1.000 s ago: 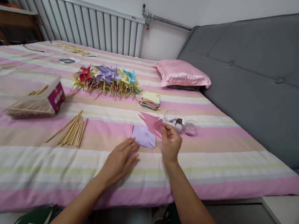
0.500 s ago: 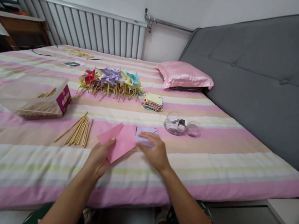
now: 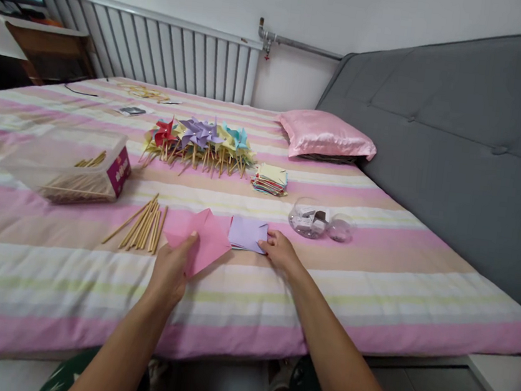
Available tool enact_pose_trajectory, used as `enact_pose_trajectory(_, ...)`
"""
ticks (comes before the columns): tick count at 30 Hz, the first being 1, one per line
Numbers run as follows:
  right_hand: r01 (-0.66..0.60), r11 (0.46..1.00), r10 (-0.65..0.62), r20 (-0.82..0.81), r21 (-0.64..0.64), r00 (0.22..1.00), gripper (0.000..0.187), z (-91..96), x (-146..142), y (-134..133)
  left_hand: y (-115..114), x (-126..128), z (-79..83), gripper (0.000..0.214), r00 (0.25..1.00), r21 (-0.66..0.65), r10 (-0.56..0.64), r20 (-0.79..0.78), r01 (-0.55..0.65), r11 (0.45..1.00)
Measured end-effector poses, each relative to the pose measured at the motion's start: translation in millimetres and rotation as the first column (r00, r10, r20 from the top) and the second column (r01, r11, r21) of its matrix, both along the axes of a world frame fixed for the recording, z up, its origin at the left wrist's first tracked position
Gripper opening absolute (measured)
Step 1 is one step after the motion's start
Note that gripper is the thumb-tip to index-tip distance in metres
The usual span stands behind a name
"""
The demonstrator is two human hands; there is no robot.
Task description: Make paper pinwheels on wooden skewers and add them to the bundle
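Note:
My left hand [image 3: 173, 267] is closed on a pink sheet of paper [image 3: 205, 242], thumb on top, holding it tilted just above the bed. To its right lies a small stack of square paper topped by a purple sheet [image 3: 247, 233]. My right hand [image 3: 281, 249] grips the right edge of that purple paper, thumb on its upper face and fingers at the corner. Left of the pink sheet, several wooden sticks [image 3: 146, 226] lie loose in a fan. Finished paper pinwheels [image 3: 198, 138] on sticks are heaped further back.
A clear plastic box [image 3: 68, 173] of sticks sits at left. Behind the purple paper is a stack of coloured paper squares [image 3: 270, 178]. Two round clear containers, one a bowl [image 3: 307, 218] of small pieces, stand at right. A pink pillow [image 3: 326, 135] lies near the grey headboard [image 3: 457, 117].
My right hand has moved right, from over the purple paper to its right edge, uncovering most of it. My left hand still holds the pink sheet. The view has shifted slightly.

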State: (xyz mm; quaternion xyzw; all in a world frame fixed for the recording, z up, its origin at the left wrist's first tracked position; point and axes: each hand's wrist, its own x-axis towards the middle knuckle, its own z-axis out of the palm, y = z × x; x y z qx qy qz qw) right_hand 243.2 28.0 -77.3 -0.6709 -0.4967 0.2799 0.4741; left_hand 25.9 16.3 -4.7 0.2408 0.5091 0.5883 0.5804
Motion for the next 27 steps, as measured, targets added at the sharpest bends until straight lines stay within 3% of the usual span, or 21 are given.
enact_pose_trajectory(5, 0.055, 0.997, -0.052, -0.062, 0.05, 0.997, 0.037, -5.3, -8.2, 12.9, -1.0, -0.2, 1.8, 0.015, 1.0, -0.016, -0.007, -0.003, 0.007, 1.0)
enact_pose_trajectory(11, 0.237, 0.969, -0.234, -0.048, 0.075, 0.971, 0.039, 1.5, 24.7, 22.1, -3.1, -0.8, -3.5, 0.019, 0.993, 0.02, -0.119, -0.027, 0.119, 0.993)
enact_pose_trajectory(14, 0.325, 0.942, -0.326, 0.004, 0.081, 0.945, 0.038, 9.9, 32.2, 13.9, -5.6, -0.9, -5.2, 0.026, 0.982, 0.005, -0.185, -0.04, 0.185, 0.983)
enact_pose_trajectory(17, 0.334, 0.926, -0.355, 0.105, 0.178, 0.929, 0.036, 26.6, 15.2, -5.9, -9.5, 0.5, -4.4, 0.03, 0.968, -0.032, -0.25, -0.036, 0.248, 0.968)
enact_pose_trajectory(18, 0.271, 0.946, -0.292, 0.102, 0.179, 0.951, 0.034, 32.7, 4.9, -14.2, -11.1, 1.4, -3.7, 0.03, 0.962, -0.038, -0.272, -0.034, 0.271, 0.962)
enact_pose_trajectory(20, 0.057, 0.994, -0.048, -0.094, 0.09, 0.994, 0.038, 42.6, -18.3, -30.5, -14.8, 4.0, -2.3, 0.033, 0.945, -0.037, -0.324, -0.038, 0.323, 0.946)
enact_pose_trajectory(22, -0.153, 0.987, 0.163, -0.361, 0.058, 0.918, 0.041, 47.4, -39.1, -43.5, -18.8, 7.1, -0.9, 0.036, 0.918, -0.026, -0.394, -0.043, 0.394, 0.919)
enact_pose_trajectory(25, -0.237, 0.962, 0.274, -0.51, 0.137, 0.815, 0.034, 46.1, -56.5, -52.6, -23.6, 11.1, 0.0, 0.038, 0.859, -0.015, -0.509, -0.049, 0.509, 0.861)
enact_pose_trajectory(27, -0.243, 0.955, 0.297, -0.512, 0.172, 0.806, 0.026, 43.0, -58.4, -52.9, -24.7, 12.7, -0.5, 0.036, 0.838, -0.027, -0.543, -0.052, 0.543, 0.839)
